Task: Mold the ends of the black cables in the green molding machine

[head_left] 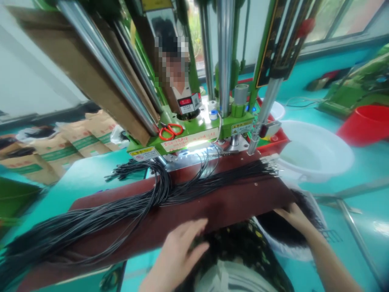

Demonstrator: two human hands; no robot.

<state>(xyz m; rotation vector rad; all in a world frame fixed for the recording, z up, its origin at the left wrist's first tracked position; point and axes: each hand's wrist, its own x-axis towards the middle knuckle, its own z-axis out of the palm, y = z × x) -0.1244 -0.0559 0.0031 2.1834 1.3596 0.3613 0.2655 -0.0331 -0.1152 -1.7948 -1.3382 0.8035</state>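
Note:
My left hand (185, 247) hovers at the front edge of the brown work board (225, 207), fingers stretched out, thumb apart, nothing in it. A long bundle of black cables (121, 211) lies across the board, with metallic-looking ends at the right. My right hand (293, 217) is over a white-lined container (317, 211) of dark material, beside the board's right end. Its fingers are blurred and partly hidden, so I cannot tell whether they hold anything. Behind the cables stands a green press machine (194, 125) with a lit metal work area.
Orange-handled scissors (170, 132) lie on the machine's ledge. More black cables (130, 168) are heaped behind the board. A white tub (316, 150) and a red bucket (364, 125) stand at the right. Several brown sacks (57, 142) line the left wall.

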